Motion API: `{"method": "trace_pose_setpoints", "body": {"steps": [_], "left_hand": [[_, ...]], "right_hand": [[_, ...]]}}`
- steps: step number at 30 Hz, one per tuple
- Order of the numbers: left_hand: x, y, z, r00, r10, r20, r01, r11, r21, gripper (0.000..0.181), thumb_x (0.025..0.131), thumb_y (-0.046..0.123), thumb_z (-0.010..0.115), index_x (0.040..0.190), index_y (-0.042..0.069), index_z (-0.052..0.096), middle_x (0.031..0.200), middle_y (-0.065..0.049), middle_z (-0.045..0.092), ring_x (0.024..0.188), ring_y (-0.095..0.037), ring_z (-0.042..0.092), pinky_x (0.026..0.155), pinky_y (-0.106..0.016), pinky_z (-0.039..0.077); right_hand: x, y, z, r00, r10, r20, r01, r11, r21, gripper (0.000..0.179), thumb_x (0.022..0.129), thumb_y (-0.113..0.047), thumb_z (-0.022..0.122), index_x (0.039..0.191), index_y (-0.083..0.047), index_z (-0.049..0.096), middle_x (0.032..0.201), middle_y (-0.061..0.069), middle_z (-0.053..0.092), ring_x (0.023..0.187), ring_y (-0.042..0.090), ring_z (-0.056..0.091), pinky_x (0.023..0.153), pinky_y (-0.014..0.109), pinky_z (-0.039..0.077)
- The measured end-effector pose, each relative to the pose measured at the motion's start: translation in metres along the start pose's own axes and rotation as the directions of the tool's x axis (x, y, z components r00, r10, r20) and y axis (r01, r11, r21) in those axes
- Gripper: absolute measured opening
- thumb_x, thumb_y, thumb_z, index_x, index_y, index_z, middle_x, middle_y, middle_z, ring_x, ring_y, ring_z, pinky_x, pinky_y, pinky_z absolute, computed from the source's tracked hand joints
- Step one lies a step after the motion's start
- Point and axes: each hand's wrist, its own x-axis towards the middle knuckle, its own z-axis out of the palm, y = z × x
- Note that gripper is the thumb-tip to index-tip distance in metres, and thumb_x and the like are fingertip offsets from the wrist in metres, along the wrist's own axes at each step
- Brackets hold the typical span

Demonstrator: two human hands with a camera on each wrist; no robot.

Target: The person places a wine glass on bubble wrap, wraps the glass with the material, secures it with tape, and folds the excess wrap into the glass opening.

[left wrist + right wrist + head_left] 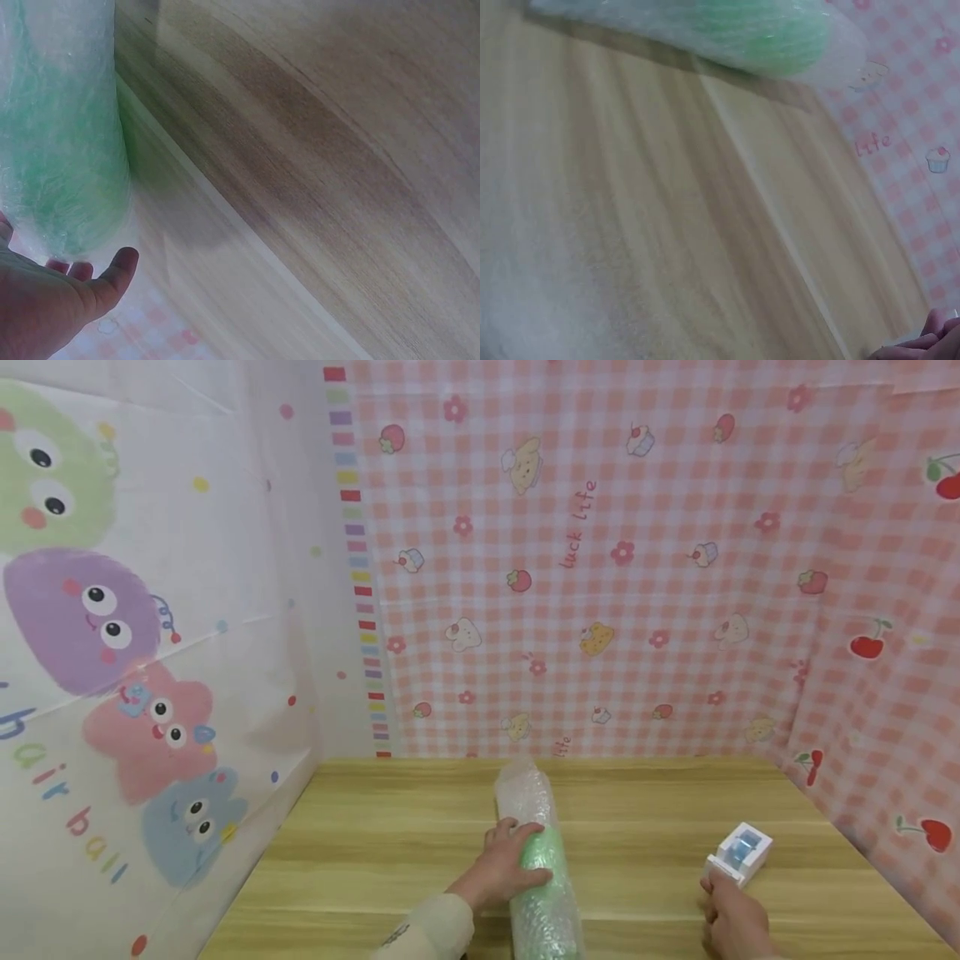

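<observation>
A long roll (551, 922) in clear bubble wrap, with green inside, runs from the front edge of the view toward the back. My left hand (497, 868) rests on its left side, thumb and forefinger spread over the green part. In the left wrist view, that hand (56, 300) shows below the wrapped end of the roll (64, 150). Off to the right, my right hand (735, 917) grips the near end of a small white tape dispenser (741, 852) with a clear blue part in it. Only some fingers (930, 341) show in the right wrist view.
The wood-grain tabletop (645, 827) lies under both hands. Behind it hangs a pink checked cloth (600, 602), which also covers the right side. A white cloth with cartoon figures (187, 635) borders the left.
</observation>
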Motion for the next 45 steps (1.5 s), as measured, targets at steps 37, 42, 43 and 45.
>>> {"method": "trace_pose_setpoints", "body": {"steps": [37,42,43,45], "left_hand": [[-0.002,0.003,-0.005,1.0,-0.006,0.009,0.006,1.0,0.012,0.069,0.082,0.038,0.078,0.143,0.021,0.049,0.149,-0.019,0.031,0.134,-0.043,0.031,0.094,-0.064,0.046],[-0.002,0.002,-0.005,1.0,-0.007,0.01,0.007,1.0,0.0,0.07,0.082,0.038,0.079,0.143,0.02,0.049,0.149,-0.02,0.031,0.134,-0.043,0.031,0.095,-0.064,0.045],[-0.002,0.002,-0.005,1.0,-0.004,0.009,0.004,1.0,-0.001,0.07,0.082,0.038,0.079,0.143,0.02,0.049,0.149,-0.02,0.031,0.134,-0.044,0.031,0.095,-0.064,0.045],[-0.001,0.003,-0.004,1.0,-0.003,0.011,0.003,1.0,-0.005,0.071,0.082,0.038,0.078,0.143,0.019,0.048,0.149,-0.021,0.03,0.134,-0.044,0.031,0.095,-0.065,0.044]], "right_hand": [[-0.029,-0.009,0.097,0.778,-0.043,0.626,0.423,0.773,-0.472,0.036,0.099,-0.041,0.057,0.091,-0.007,0.065,0.061,-0.007,0.035,0.053,0.007,0.027,0.044,0.017,0.024],[-0.03,-0.019,0.109,0.633,0.029,0.774,0.496,0.753,-0.433,0.037,0.1,-0.043,0.055,0.088,-0.008,0.062,0.059,-0.007,0.034,0.051,0.007,0.026,0.043,0.017,0.024],[-0.031,-0.02,0.111,0.607,0.04,0.794,0.507,0.749,-0.426,0.037,0.101,-0.043,0.054,0.088,-0.008,0.062,0.059,-0.007,0.034,0.051,0.007,0.025,0.043,0.017,0.023],[-0.032,-0.022,0.115,0.567,0.059,0.822,0.522,0.746,-0.414,0.038,0.101,-0.042,0.054,0.089,-0.007,0.061,0.058,-0.007,0.034,0.051,0.007,0.025,0.043,0.017,0.023]]}}
